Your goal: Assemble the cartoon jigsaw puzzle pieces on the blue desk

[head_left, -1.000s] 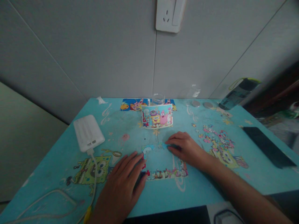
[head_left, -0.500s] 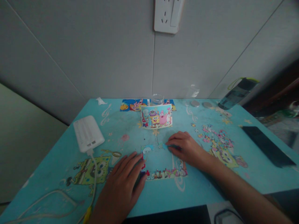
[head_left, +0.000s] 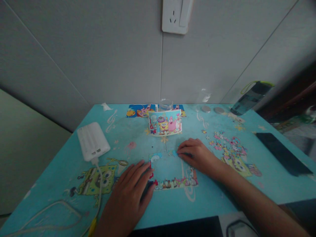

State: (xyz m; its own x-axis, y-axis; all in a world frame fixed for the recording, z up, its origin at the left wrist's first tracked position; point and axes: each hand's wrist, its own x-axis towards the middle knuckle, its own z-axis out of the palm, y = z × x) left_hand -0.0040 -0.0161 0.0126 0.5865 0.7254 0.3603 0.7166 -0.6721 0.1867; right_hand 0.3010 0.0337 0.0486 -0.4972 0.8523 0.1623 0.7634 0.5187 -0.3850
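Observation:
A partly built jigsaw frame point(head_left: 172, 182) lies on the turquoise cartoon-printed table point(head_left: 138, 138). My left hand point(head_left: 129, 194) lies flat with fingers stretched out, fingertips against the frame's left edge. My right hand point(head_left: 197, 154) rests at the frame's upper right corner, fingers curled down onto a small blue puzzle piece point(head_left: 174, 153). A cartoon reference picture point(head_left: 165, 122) stands upright behind the frame. Loose puzzle pieces point(head_left: 227, 144) lie scattered to the right.
A white power bank point(head_left: 92, 141) with a cable point(head_left: 49, 210) sits at the left. A glass jar point(head_left: 165, 105), two round lids point(head_left: 212, 109) and a dark water bottle point(head_left: 251, 97) stand at the back. A black phone point(head_left: 281, 153) lies at the right. A wall socket point(head_left: 176, 16) is above.
Both hands stay almost where they were; the view has shifted slightly. My right hand's fingertips keep pressing at the frame's upper right corner.

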